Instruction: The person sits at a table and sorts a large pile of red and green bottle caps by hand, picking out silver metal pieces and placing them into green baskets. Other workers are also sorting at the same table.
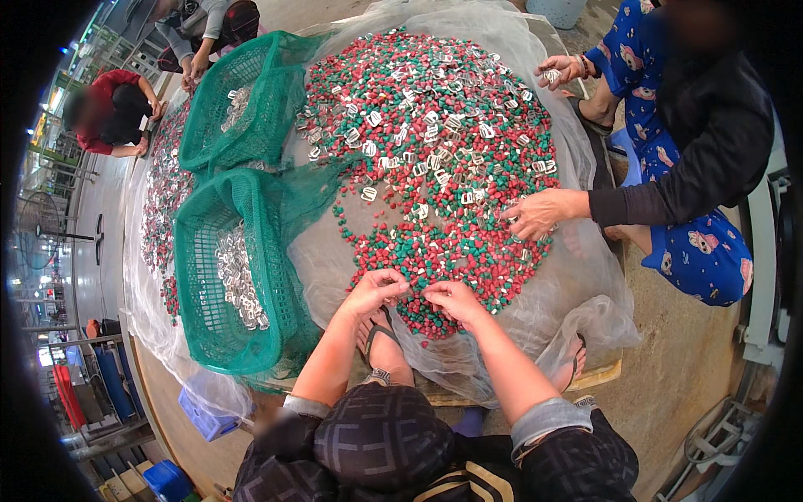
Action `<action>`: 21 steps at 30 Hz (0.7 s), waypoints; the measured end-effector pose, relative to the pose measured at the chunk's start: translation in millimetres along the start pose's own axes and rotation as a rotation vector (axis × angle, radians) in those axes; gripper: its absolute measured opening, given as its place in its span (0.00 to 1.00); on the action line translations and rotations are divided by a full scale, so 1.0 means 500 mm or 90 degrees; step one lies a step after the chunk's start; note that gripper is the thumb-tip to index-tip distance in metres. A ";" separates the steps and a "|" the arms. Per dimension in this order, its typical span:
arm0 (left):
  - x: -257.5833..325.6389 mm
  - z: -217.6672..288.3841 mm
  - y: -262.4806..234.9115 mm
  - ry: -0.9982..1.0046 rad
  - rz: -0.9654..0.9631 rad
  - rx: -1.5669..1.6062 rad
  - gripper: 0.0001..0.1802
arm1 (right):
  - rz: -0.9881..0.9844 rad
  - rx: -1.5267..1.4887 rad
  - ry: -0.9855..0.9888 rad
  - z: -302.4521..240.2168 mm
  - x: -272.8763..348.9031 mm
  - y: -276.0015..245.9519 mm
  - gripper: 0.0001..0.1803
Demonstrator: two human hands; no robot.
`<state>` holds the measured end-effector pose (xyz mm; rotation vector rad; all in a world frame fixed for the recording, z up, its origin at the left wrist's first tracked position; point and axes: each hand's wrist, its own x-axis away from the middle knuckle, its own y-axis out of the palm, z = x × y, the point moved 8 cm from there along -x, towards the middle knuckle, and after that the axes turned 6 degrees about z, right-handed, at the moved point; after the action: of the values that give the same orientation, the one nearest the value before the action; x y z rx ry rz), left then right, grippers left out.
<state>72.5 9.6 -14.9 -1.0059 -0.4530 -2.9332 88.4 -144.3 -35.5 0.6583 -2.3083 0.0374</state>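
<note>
A wide heap of small red and green plastic pieces (435,151) mixed with clear buckle-shaped parts (431,134) lies on a white net sheet (577,276). My left hand (374,291) and my right hand (452,299) meet at the heap's near edge, fingers pinched around a small piece between them. What exactly they pinch is too small to tell. Left of my left hand stands a green mesh basket (201,251) holding clear parts.
A second green basket (226,109) sits farther back. A person in blue patterned clothes and a dark sleeve reaches into the heap from the right with a hand (535,213). Two more people work at the far left. A blue crate (205,418) stands below the table edge.
</note>
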 end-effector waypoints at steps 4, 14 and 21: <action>-0.005 0.025 -0.019 0.075 0.105 -0.287 0.10 | -0.010 -0.021 0.067 0.028 0.004 -0.005 0.14; -0.003 0.063 0.010 0.153 0.095 -0.354 0.08 | -0.079 -0.395 0.178 0.008 0.016 0.025 0.30; 0.040 0.111 0.155 0.351 -0.133 -0.374 0.16 | -0.164 -0.593 0.176 0.003 0.014 0.040 0.35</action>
<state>97.8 -47.8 59.9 -0.1026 0.3596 -3.4109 73.8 -130.3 -28.8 0.4053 -1.6848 -0.9422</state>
